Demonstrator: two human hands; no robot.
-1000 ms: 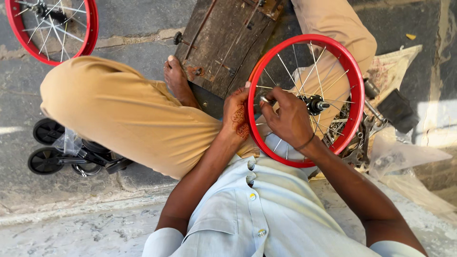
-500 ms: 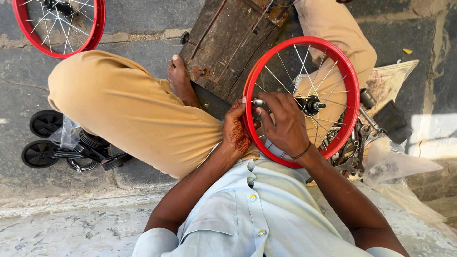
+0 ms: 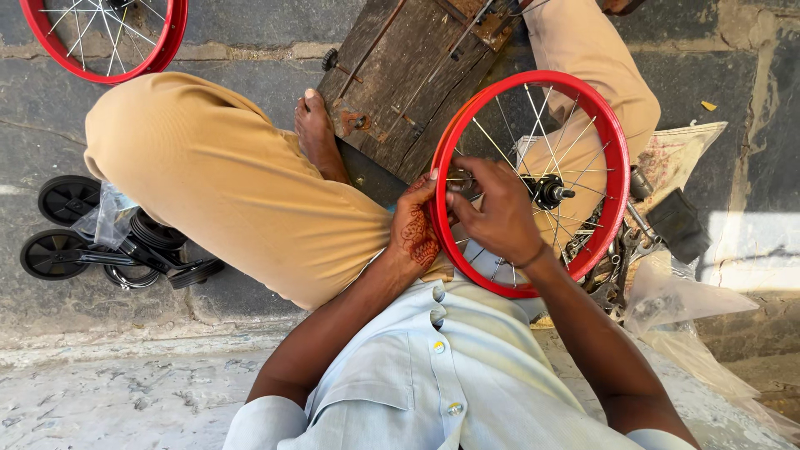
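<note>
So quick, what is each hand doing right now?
Left hand: closed on the rim of the red wheel, holding it.
Right hand: fingers pinched at the spokes; whether it holds anything small cannot be told.

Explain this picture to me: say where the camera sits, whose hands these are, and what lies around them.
The camera sits on a seated person's head and looks down at their lap. The left hand grips the rim of a red wheel that stands on the lap. The right hand reaches among the spokes, fingers pinched near the rim; what they pinch is hidden. Around them lie a wooden board, a second red wheel, small black wheels and metal tools on the stone floor.
</note>
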